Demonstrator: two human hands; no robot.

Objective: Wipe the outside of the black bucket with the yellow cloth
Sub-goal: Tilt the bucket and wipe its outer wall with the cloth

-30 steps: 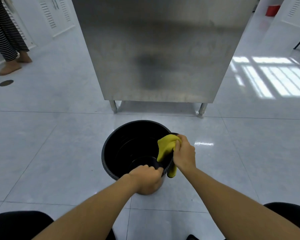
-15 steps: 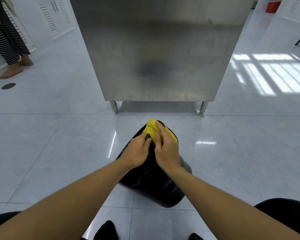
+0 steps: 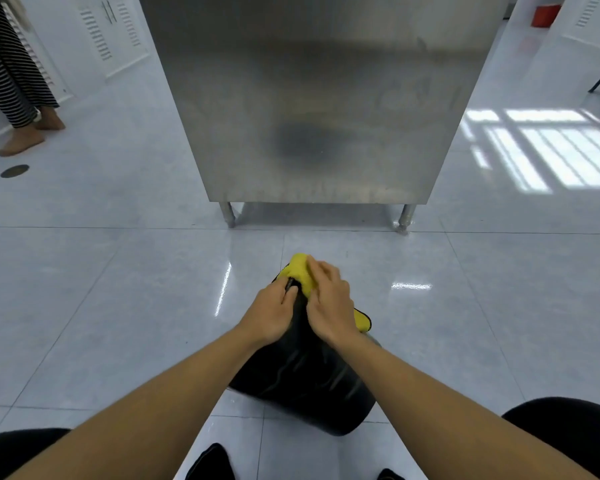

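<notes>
Black bucket [image 3: 302,382] lies tipped on the pale tiled floor [image 3: 118,306] in the lower middle of the frame, its glossy side wall facing the camera and its far end pointing toward the top of the picture. That far end is hidden behind both hands, so the rim and the opening cannot be made out. The near end is partly covered by the two forearms, and the bucket's lower right edge blurs into its own dim reflection on the tiles. The wall is shiny black with wavy light streaks running along it.

Yellow cloth [image 3: 300,270] sits bunched on the bucket's far end, with a second corner, edged in dark trim, showing below the right hand at the right side of the bucket. Most of the cloth is hidden under the hand.

The right hand [image 3: 331,306] lies flat over the cloth, fingers [image 3: 321,271] stretched forward and pressing it against the bucket; they are slightly blurred. The left hand [image 3: 272,315] rests on the bucket's left side, its fingers curled around the far edge just beside the cloth; what the fingertips clamp is too small to tell.

A stainless steel cabinet [image 3: 319,98] on short legs stands beyond. At the upper left edge, a second person's striped trousers [image 3: 11,74] and bare feet are cut off by the frame.
</notes>
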